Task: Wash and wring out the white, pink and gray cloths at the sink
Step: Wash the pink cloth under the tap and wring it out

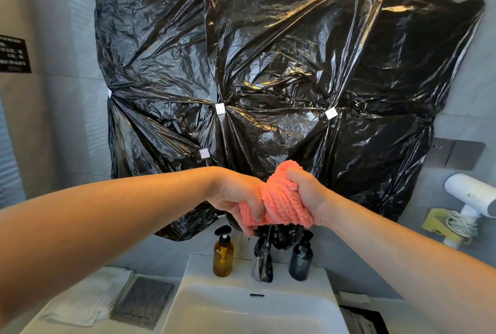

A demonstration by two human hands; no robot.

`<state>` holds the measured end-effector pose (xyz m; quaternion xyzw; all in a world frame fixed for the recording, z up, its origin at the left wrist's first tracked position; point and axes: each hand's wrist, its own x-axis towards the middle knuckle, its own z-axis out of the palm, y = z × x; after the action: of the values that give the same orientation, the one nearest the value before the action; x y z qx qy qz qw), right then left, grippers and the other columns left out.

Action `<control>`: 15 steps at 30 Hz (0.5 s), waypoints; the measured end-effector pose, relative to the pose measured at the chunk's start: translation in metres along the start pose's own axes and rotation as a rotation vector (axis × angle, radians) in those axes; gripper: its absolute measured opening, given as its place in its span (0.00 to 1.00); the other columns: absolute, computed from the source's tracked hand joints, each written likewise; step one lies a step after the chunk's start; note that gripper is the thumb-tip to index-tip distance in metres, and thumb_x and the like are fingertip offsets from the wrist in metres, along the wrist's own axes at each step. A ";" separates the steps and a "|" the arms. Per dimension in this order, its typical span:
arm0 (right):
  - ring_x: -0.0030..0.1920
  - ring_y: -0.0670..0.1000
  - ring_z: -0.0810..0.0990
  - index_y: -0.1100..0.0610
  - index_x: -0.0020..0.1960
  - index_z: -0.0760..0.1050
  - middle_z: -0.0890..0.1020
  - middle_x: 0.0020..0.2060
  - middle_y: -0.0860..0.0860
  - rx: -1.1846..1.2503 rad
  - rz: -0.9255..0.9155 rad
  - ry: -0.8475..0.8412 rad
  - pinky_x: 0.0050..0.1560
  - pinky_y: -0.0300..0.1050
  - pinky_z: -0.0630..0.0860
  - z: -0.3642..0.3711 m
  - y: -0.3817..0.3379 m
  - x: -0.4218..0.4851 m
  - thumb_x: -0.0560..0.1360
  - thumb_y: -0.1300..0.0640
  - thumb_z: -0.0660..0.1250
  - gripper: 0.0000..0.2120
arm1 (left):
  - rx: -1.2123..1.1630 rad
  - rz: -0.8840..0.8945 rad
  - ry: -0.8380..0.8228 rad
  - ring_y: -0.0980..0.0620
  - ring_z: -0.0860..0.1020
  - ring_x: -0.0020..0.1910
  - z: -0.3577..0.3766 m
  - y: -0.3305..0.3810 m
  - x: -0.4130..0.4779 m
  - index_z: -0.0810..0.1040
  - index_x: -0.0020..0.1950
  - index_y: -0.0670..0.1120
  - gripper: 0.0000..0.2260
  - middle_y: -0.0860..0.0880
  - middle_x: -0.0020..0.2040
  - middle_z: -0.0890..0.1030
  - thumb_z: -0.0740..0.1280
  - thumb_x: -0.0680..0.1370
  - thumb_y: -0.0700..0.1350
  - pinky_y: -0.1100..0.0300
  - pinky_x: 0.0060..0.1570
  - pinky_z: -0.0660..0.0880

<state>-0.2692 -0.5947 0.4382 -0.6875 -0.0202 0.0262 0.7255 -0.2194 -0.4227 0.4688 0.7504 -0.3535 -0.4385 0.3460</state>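
Scanning from the far left: a black sign (14, 54) hangs on the wall, its white lettering too blurred to read. Below it, on the counter left of the basin, the white cloth (86, 298) lies folded flat. The gray cloth (142, 301) lies over its right part, nearer the basin. No hand touches either one. The white sink (214, 315) sits at bottom centre, with an amber pump bottle (223, 256) upright on its back ledge. Two bare forearms reach in from the lower corners and meet above the basin. The left hand (236, 197) grips the left end of the pink cloth (279, 202), fingers curled tight round it. The cloth is twisted into a ropy bundle and held in the air over the faucet (262, 264). A thin thread of water falls from its underside. The right hand (308, 194) grips the right end, fingers closed round the bundle, just beside the left hand. A dark bottle (300, 261) stands on the ledge right of the faucet. Behind the hands, a crumpled black plastic sheet (268, 65) covers the wall, fixed with small white tape squares. At far right a white hair dryer (469, 197) sits in a wall holder, with a coiled cord beneath it.
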 end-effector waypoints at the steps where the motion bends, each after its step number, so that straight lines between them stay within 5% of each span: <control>1: 0.36 0.51 0.72 0.54 0.39 0.65 0.70 0.35 0.54 -0.001 -0.003 -0.003 0.33 0.43 0.73 -0.001 0.001 0.001 0.72 0.52 0.64 0.09 | -0.009 -0.004 -0.004 0.48 0.81 0.48 0.000 0.000 0.000 0.75 0.60 0.46 0.22 0.43 0.55 0.77 0.66 0.69 0.30 0.53 0.47 0.83; 7: 0.44 0.55 0.78 0.57 0.46 0.71 0.76 0.43 0.60 0.062 0.023 0.050 0.42 0.48 0.78 -0.006 -0.001 0.004 0.75 0.51 0.65 0.09 | 0.100 0.057 0.136 0.49 0.81 0.46 0.003 -0.003 0.001 0.76 0.57 0.47 0.18 0.44 0.51 0.78 0.65 0.74 0.27 0.54 0.46 0.83; 9: 0.53 0.59 0.83 0.64 0.56 0.77 0.83 0.53 0.61 0.088 0.136 0.071 0.49 0.55 0.81 -0.011 0.003 -0.001 0.75 0.42 0.67 0.24 | 0.229 0.149 0.362 0.49 0.81 0.39 0.006 -0.005 0.004 0.78 0.48 0.44 0.12 0.44 0.43 0.80 0.67 0.72 0.29 0.53 0.45 0.84; 11: 0.58 0.63 0.81 0.59 0.62 0.82 0.84 0.57 0.61 0.132 0.312 0.008 0.52 0.60 0.81 -0.011 0.011 -0.009 0.75 0.29 0.59 0.36 | 0.292 0.203 0.513 0.50 0.80 0.34 0.007 -0.007 0.009 0.79 0.37 0.46 0.09 0.47 0.36 0.80 0.70 0.70 0.32 0.54 0.40 0.84; 13: 0.55 0.63 0.82 0.61 0.59 0.83 0.84 0.54 0.62 0.243 0.351 -0.009 0.52 0.58 0.81 -0.006 0.023 -0.012 0.75 0.28 0.59 0.37 | 0.390 0.134 0.480 0.51 0.82 0.36 0.009 -0.008 0.012 0.81 0.37 0.48 0.09 0.48 0.37 0.83 0.72 0.71 0.34 0.57 0.39 0.83; 15: 0.46 0.60 0.82 0.63 0.55 0.81 0.84 0.47 0.61 0.317 0.307 0.045 0.46 0.55 0.81 0.001 0.029 -0.008 0.77 0.38 0.66 0.27 | 0.409 0.018 0.352 0.49 0.84 0.40 0.010 -0.008 0.013 0.81 0.46 0.45 0.08 0.44 0.43 0.83 0.71 0.73 0.33 0.58 0.42 0.83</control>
<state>-0.2776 -0.5931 0.4098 -0.5602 0.1053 0.1240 0.8122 -0.2218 -0.4313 0.4527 0.8661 -0.3759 -0.2176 0.2473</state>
